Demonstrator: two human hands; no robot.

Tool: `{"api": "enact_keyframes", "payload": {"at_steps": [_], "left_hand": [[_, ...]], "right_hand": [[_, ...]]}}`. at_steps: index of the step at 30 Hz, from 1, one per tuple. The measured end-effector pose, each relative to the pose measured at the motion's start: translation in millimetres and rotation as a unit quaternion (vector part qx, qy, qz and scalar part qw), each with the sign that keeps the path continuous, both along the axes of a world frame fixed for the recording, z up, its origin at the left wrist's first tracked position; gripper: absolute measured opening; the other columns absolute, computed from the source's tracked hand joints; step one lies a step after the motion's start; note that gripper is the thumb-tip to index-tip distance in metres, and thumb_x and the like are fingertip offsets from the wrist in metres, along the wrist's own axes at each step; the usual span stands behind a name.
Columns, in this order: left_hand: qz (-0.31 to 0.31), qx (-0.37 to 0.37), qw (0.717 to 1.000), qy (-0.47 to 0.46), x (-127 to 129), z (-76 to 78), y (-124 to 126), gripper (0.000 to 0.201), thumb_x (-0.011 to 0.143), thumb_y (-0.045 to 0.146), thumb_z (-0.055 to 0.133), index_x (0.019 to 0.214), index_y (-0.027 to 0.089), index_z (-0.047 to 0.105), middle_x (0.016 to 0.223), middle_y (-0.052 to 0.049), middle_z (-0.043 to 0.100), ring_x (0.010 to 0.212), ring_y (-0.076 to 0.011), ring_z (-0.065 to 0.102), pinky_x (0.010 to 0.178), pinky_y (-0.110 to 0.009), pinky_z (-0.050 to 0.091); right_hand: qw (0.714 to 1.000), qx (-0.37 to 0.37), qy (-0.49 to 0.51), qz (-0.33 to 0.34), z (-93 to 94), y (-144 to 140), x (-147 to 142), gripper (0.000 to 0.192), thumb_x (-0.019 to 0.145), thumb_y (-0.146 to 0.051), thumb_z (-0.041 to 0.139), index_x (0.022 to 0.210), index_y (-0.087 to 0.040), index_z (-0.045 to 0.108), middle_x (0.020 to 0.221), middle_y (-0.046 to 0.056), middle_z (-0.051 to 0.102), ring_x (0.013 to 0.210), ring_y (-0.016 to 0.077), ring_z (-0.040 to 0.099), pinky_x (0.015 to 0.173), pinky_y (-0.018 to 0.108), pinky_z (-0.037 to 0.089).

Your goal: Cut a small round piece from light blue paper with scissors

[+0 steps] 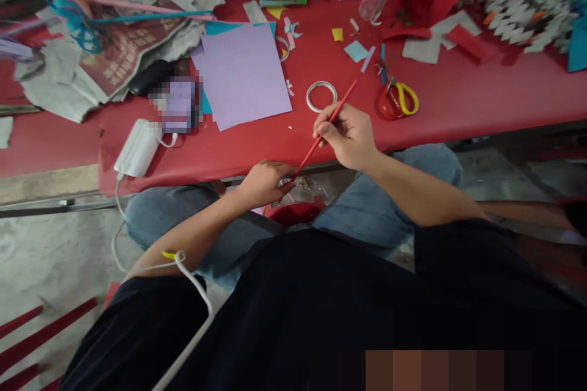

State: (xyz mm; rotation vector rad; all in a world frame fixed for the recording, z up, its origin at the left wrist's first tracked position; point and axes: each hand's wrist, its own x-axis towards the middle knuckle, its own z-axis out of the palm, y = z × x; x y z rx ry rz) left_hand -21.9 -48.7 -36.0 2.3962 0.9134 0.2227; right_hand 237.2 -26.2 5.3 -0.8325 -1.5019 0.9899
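Down by the knees, the left hand (265,182) is curled shut around something small and shiny; I cannot tell what it is. The red stick (323,130) pokes into it, slanting up to the right. It is long, thin and bright red. It looks light and stiff, and might snap if bent. The right hand (349,136) pinches it near the middle, like a pencil, just over the red table (458,104) edge.
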Motion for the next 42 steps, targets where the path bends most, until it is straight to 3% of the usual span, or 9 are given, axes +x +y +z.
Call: {"api": "enact_keyframes", "payload": {"at_steps": [6, 10, 13, 22, 30, 37, 42], "left_hand": [[0.006, -0.074, 0.995, -0.063, -0.3, -0.9, 0.1, 0.018, 0.106, 0.036, 0.072, 0.108, 0.020, 0.078, 0.106, -0.007, 0.083, 0.095, -0.0225, 0.078, 0.086, -0.032, 0.055], [0.006, -0.033, 0.999, -0.022, 1.2, -9.4, -0.2, 0.016, 0.104, 0.035, 0.074, 0.106, 0.020, 0.079, 0.107, -0.007, 0.084, 0.096, -0.0238, 0.079, 0.087, -0.033, 0.055], [-0.001, -0.006, 1.000, -0.016, 2.7, -14.1, -1.6, 0.016, 0.105, 0.036, 0.074, 0.107, 0.020, 0.079, 0.106, -0.006, 0.084, 0.096, -0.0234, 0.078, 0.086, -0.032, 0.054], [-0.027, 0.070, 0.997, -0.016, 4.6, -20.4, -1.0, 0.018, 0.108, 0.034, 0.067, 0.109, 0.020, 0.079, 0.100, -0.006, 0.083, 0.091, -0.0214, 0.077, 0.076, -0.032, 0.050], [-0.032, 0.096, 0.991, -0.084, 10.6, -29.4, 0.5, 0.018, 0.109, 0.025, 0.062, 0.112, 0.021, 0.079, 0.105, -0.003, 0.084, 0.094, -0.0192, 0.079, 0.077, -0.031, 0.051], [-0.055, 0.057, 0.992, -0.098, 15.7, -25.4, -2.4, 0.026, 0.111, 0.027, 0.056, 0.111, 0.020, 0.080, 0.103, -0.007, 0.083, 0.093, -0.0202, 0.077, 0.076, -0.033, 0.047], [-0.057, 0.044, 0.992, -0.101, 16.4, -23.9, -3.3, 0.026, 0.112, 0.028, 0.056, 0.111, 0.020, 0.081, 0.101, -0.007, 0.082, 0.089, -0.0209, 0.076, 0.075, -0.034, 0.045]], "right_hand": [[0.996, 0.071, -0.019, 0.053, -1.3, -14.2, -1.6, 0.026, 0.106, -0.047, 0.076, 0.110, -0.020, 0.076, 0.091, 0.003, 0.076, 0.075, 0.0123, 0.072, 0.066, 0.024, 0.060], [0.989, 0.146, 0.012, 0.010, 9.8, -19.3, -1.6, 0.013, 0.107, -0.036, 0.074, 0.109, -0.023, 0.075, 0.092, 0.003, 0.076, 0.076, 0.0143, 0.074, 0.066, 0.026, 0.062], [0.977, 0.211, -0.022, -0.005, 21.2, -24.1, -0.2, 0.007, 0.104, -0.029, 0.075, 0.105, -0.023, 0.074, 0.092, 0.003, 0.077, 0.080, 0.0164, 0.077, 0.071, 0.028, 0.064], [0.917, 0.364, -0.153, 0.060, 42.1, -50.1, 5.2, 0.014, 0.108, -0.021, 0.069, 0.121, -0.023, 0.071, 0.100, 0.004, 0.082, 0.088, 0.0168, 0.081, 0.080, 0.028, 0.070], [0.904, 0.360, -0.178, 0.143, 50.6, -58.4, 4.4, 0.018, 0.109, -0.022, 0.069, 0.126, -0.024, 0.068, 0.104, 0.003, 0.082, 0.090, 0.0158, 0.081, 0.080, 0.028, 0.069], [0.924, 0.288, -0.200, 0.152, 48.5, -56.8, 0.7, 0.005, 0.106, -0.039, 0.074, 0.105, -0.034, 0.076, 0.091, -0.003, 0.080, 0.072, 0.0140, 0.075, 0.069, 0.028, 0.067], [0.930, 0.276, -0.205, 0.132, 49.4, -59.4, 1.5, 0.006, 0.101, -0.036, 0.080, 0.105, -0.035, 0.075, 0.092, -0.004, 0.081, 0.072, 0.0150, 0.076, 0.069, 0.030, 0.067]]}}
